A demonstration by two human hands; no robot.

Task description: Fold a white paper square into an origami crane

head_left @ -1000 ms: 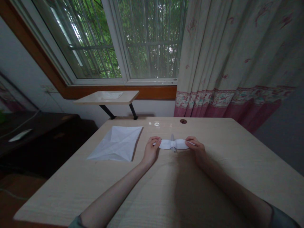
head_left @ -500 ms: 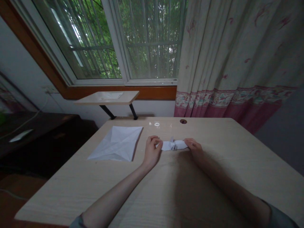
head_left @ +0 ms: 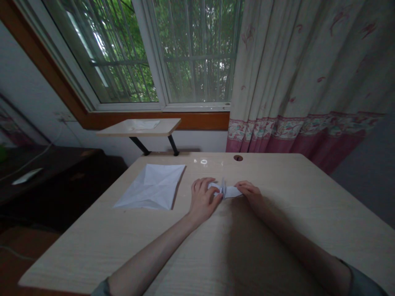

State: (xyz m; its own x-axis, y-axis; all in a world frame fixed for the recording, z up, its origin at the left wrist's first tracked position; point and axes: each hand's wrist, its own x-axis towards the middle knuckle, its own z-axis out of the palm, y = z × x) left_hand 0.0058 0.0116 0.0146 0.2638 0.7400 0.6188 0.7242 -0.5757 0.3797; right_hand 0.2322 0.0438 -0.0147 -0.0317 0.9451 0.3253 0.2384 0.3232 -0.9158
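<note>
A small folded white paper figure (head_left: 227,190) lies on the light wooden desk (head_left: 277,230), between my two hands. My left hand (head_left: 203,198) lies over its left wing, fingers curled and pressing on the paper. My right hand (head_left: 250,191) pinches the tip of the right wing. A thin point of the figure sticks up in the middle. Part of the left wing is hidden under my fingers.
A creased white sheet (head_left: 152,186) lies flat on the desk to the left. A cable hole (head_left: 238,158) sits near the far edge. Behind are a small raised shelf (head_left: 138,126), a window and a patterned curtain (head_left: 308,78). A dark cabinet (head_left: 46,176) stands at left.
Both hands have moved inward, pushing the wings toward the middle. The paper figure now looks shorter, and my left hand covers more of it.
</note>
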